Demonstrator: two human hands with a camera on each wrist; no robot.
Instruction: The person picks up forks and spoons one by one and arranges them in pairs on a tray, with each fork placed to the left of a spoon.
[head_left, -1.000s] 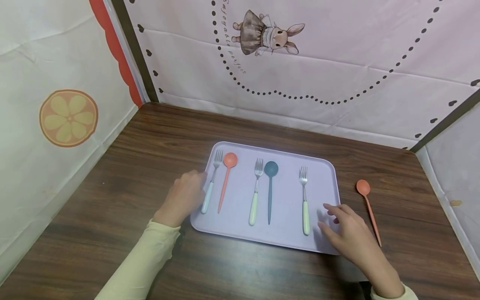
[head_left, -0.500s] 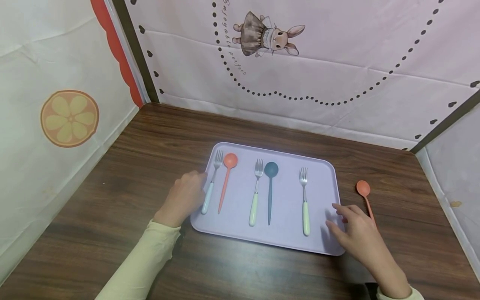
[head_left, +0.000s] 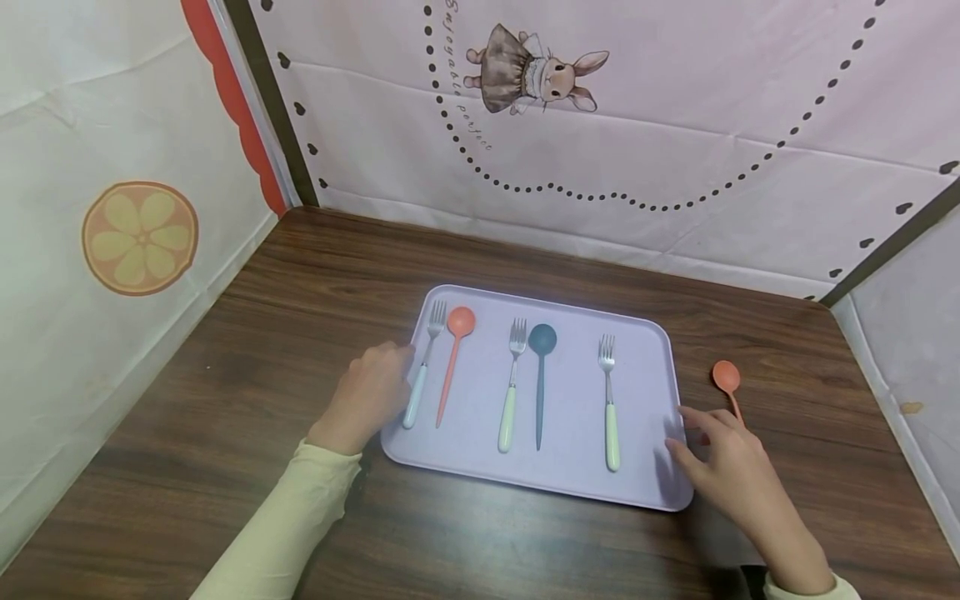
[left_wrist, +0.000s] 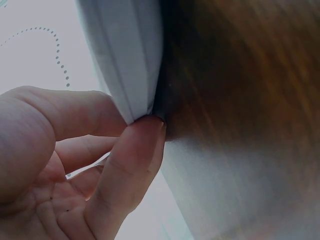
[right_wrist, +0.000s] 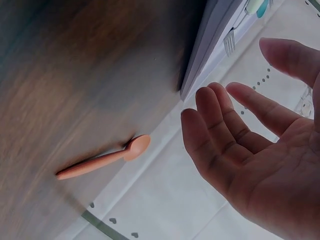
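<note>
A lavender tray (head_left: 573,392) lies on the table. My left hand (head_left: 366,392) pinches its left rim between thumb and fingers, as the left wrist view shows the tray edge (left_wrist: 127,60) held there. My right hand (head_left: 727,467) hovers by the tray's right edge with fingers loosely bent and nothing in them. On the tray lie a fork with a pale blue handle (head_left: 415,396), an orange spoon (head_left: 452,367), a green-handled fork (head_left: 508,408), a dark teal spoon (head_left: 542,375) and another green-handled fork (head_left: 611,425).
Right of the tray, a second orange spoon (head_left: 726,377) lies on the brown wooden table (head_left: 525,542), its handle partly hidden behind my right hand. White printed cloth walls (head_left: 375,125) stand at the back and both sides.
My right hand has moved rightward from over the tray to its right edge, now covering more of the loose orange spoon's handle. The left hand and tray have stayed put.
</note>
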